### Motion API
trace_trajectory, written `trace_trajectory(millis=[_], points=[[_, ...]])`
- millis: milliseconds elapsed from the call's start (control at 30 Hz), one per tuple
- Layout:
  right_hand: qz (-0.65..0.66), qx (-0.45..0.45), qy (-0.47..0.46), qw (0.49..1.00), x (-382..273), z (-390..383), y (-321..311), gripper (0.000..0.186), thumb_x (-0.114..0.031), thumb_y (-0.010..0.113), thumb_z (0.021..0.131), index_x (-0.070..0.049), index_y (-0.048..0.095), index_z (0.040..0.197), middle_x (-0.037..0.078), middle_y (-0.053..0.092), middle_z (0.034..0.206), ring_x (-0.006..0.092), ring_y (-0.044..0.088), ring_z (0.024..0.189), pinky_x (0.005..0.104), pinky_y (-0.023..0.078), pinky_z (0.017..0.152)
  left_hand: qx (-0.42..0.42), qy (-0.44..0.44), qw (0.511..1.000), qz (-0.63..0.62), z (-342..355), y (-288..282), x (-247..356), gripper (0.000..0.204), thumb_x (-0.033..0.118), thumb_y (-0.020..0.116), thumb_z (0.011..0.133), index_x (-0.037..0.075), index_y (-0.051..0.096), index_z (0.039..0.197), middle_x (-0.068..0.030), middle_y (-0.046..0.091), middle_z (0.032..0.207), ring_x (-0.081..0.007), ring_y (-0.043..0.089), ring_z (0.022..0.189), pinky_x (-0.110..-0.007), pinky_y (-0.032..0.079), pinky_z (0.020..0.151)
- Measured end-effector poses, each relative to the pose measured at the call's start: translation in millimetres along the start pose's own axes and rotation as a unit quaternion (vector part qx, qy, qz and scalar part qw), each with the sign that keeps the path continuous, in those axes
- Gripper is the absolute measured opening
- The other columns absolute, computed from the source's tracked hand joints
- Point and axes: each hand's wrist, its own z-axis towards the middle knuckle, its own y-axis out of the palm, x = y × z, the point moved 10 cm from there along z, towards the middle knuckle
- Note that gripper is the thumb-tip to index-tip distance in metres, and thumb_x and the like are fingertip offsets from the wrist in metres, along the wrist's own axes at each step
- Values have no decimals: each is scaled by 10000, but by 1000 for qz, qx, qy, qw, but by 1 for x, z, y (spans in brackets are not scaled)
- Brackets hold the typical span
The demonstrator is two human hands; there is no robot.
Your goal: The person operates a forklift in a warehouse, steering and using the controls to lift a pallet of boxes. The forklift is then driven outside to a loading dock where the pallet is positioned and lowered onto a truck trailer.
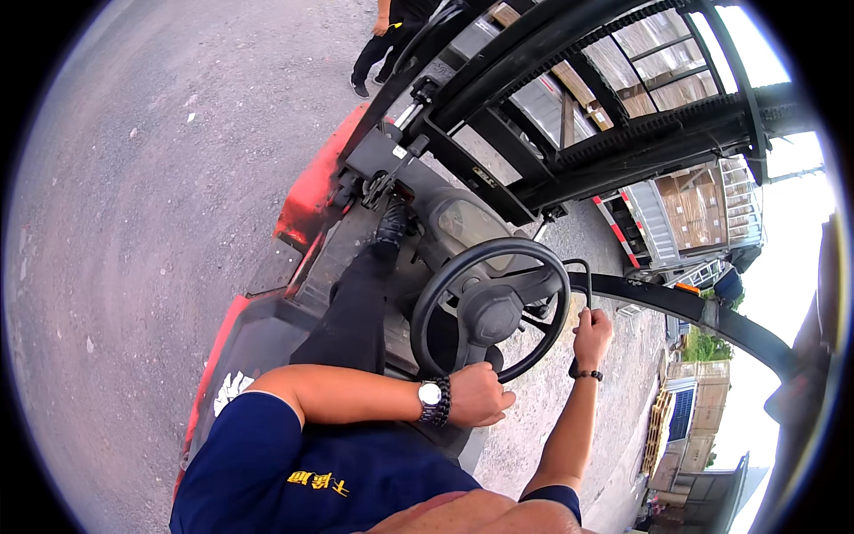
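Observation:
I sit at the controls of a red and black forklift. At the lower edge of the black steering wheel [433,289], my left hand [479,396] is closed round the rim, with a watch and dark beads on its wrist. My right hand [592,340] forms a fist about the low end of a thin, bent black lever [587,280] to the right of the wheel. The wheel's hub and spokes are tilted toward me. My black shoe [392,221] rests near the pedals, which are partly hidden.
Ahead rises the black forklift mast [569,133], with wrapped stacks on a truck bed [658,49] beyond it. Another truck with cartons [694,209] stands to the right. A person in black trousers [391,44] is on the gravel ground [160,222] ahead left. Pallets [656,432] lie farther right.

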Motion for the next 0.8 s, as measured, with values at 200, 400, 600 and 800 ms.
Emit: trace_trajectory(millis=[200, 400, 600, 800], points=[[67, 16, 8, 998, 10, -67, 8, 203, -203, 738, 1048, -26, 722, 1146, 174, 791, 924, 339, 735, 772, 488, 558, 738, -7, -5, 1000, -3, 14, -3, 0, 300, 356, 815, 958, 131, 626, 896, -19, 689, 715, -250, 704, 711, -410, 494, 735], [389, 142, 150, 898, 94, -175, 54, 526, -159, 738, 1075, 53, 531, 1510, 241, 730, 1374, 314, 753, 1168, 407, 642, 912, -2, -15, 1000, -5, 19, -6, 1, 317, 332, 842, 944, 144, 606, 846, -10, 660, 701, -247, 673, 691, -407, 476, 713], [54, 50, -29, 997, 128, -80, 140, 608, -123, 643, 1034, 12, 481, 1605, 297, 495, 1696, 471, 409, 1618, 550, 330, 1336, -6, -23, 1000, 16, 36, 2, 5, 332, 319, 859, 927, 152, 591, 823, 7, 623, 688, -245, 644, 665, -407, 455, 690], [60, 7, 80, 995, 233, 14, 192, 472, -304, 665, 1113, 68, 639, 1402, 334, 728, 1313, 503, 691, 1273, 534, 546, 1077, -9, -22, 999, 26, 57, 2, 24, 374, 312, 880, 903, 155, 568, 770, -4, 590, 668, -245, 623, 641, -404, 456, 682]])
